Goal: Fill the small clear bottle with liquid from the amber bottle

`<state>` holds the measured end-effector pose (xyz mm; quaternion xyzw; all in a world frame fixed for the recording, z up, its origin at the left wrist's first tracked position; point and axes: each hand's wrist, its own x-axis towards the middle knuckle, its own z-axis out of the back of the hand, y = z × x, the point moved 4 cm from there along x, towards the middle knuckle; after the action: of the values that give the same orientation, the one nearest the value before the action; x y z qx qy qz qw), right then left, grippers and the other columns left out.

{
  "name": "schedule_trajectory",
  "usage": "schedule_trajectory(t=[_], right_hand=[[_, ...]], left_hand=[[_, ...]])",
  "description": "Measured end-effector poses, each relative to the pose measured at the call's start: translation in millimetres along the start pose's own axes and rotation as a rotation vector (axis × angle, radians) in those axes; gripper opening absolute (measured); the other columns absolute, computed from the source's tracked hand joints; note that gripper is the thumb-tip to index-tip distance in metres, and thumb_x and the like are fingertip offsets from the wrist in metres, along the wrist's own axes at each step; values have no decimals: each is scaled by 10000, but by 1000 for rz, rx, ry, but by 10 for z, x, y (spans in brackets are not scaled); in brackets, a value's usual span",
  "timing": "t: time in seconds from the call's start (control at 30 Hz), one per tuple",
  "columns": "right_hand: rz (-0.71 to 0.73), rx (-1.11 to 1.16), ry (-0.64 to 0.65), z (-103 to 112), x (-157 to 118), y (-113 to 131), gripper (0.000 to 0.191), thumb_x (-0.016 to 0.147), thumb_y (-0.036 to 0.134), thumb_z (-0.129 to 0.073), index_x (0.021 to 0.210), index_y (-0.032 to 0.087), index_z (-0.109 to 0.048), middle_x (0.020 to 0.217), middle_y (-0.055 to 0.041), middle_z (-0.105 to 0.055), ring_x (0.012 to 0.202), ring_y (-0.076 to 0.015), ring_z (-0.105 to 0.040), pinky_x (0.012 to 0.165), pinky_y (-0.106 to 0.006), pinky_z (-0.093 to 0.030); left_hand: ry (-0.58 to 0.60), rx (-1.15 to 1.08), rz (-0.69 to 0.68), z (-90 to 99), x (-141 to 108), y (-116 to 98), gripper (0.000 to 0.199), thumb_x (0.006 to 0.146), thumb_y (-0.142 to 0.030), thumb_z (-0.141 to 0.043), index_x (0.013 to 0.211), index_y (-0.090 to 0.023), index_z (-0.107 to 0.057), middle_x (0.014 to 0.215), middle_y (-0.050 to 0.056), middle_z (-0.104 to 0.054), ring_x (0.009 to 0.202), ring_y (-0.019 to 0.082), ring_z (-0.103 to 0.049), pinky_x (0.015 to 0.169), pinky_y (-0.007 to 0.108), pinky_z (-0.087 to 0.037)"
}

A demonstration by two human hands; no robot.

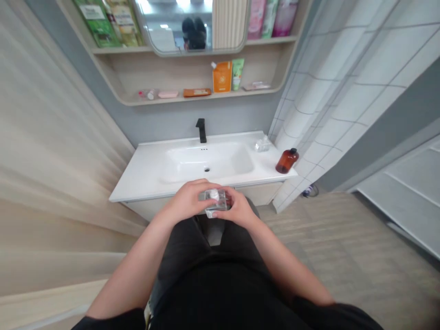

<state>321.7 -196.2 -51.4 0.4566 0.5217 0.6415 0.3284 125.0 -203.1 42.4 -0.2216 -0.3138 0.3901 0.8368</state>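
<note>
While we look down past the dark trousers, we see both hands together in front of the vanity's near edge, holding a clear bottle (222,207) between them. Our left hand (188,200) is curled against its left side, the thumb beside the white cap (214,194); our right hand (239,210) grips the opposite side, fingers bent around it and thumb along the near edge. The bottle is in our grasp, clear of the white countertop (144,170).

Beyond it we have the washbasin (227,158), with a black faucet (202,132) standing behind. On the counter's right end sits an amber bottle (286,162) with a black cap, and farther back is a small transparent item (262,144), too blurred for us to identify. An orange spouted pouch (222,78) stands on the shelf above, just beside a green tube (237,74).
</note>
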Motion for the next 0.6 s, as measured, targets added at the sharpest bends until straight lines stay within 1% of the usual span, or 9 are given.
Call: schedule_trajectory(t=[0.07,0.13,0.2,0.27,0.33,0.47,0.6], right_hand=[[4,-20,3,12,1,3,840,633,489,-1099,1356,266,-735,1264,-73,-817,1114,-313,-798,1022,-466,-658],[6,-38,-4,28,5,-5,843,632,502,-1097,1354,262,-734,1252,-73,-820,1104,-311,-798,1013,-462,-660],[4,-54,-16,41,11,-20,832,639,510,-1092,1347,257,-735,1250,-75,-819,1108,-313,-798,1006,-459,-662],[6,-70,-21,44,17,-36,820,644,509,-1090,1342,258,-738,1261,-78,-816,1126,-319,-796,1006,-461,-663],[6,-74,-18,43,23,-56,822,641,501,-1094,1343,260,-741,1269,-79,-816,1140,-325,-795,1010,-467,-663],[6,-66,-14,70,35,-116,839,643,502,-1095,1364,261,-741,1276,-81,-820,1140,-330,-799,1012,-476,-665],[-3,-145,-40,147,52,-181,821,666,524,-1078,1373,276,-742,1284,-76,-817,1157,-340,-791,1007,-489,-668]], left_hand=[[9,-41,-7,-5,-3,15,406,1006,-318,-803,1411,-287,-794,1262,61,-828,1150,247,-787,1056,375,-609],[21,-66,-9,-18,-2,15,406,1019,-314,-780,1424,-284,-787,1298,63,-828,1188,250,-783,1086,382,-602],[14,-79,11,-39,1,16,356,1012,-306,-781,1365,-277,-815,1267,62,-838,1161,247,-792,1072,377,-609],[-25,-89,55,-65,4,33,287,973,-299,-818,1255,-256,-852,1191,59,-854,1090,245,-807,1027,367,-628],[-68,-107,96,-99,3,69,260,934,-289,-848,1189,-243,-871,1148,57,-866,1052,246,-819,1007,364,-643],[-98,-141,126,-185,6,166,301,921,-286,-852,1219,-252,-882,1195,50,-879,1087,255,-840,1042,374,-659],[-105,-92,179,-242,36,279,286,889,-299,-879,1171,-253,-895,1177,37,-887,1075,274,-853,1048,392,-674]])
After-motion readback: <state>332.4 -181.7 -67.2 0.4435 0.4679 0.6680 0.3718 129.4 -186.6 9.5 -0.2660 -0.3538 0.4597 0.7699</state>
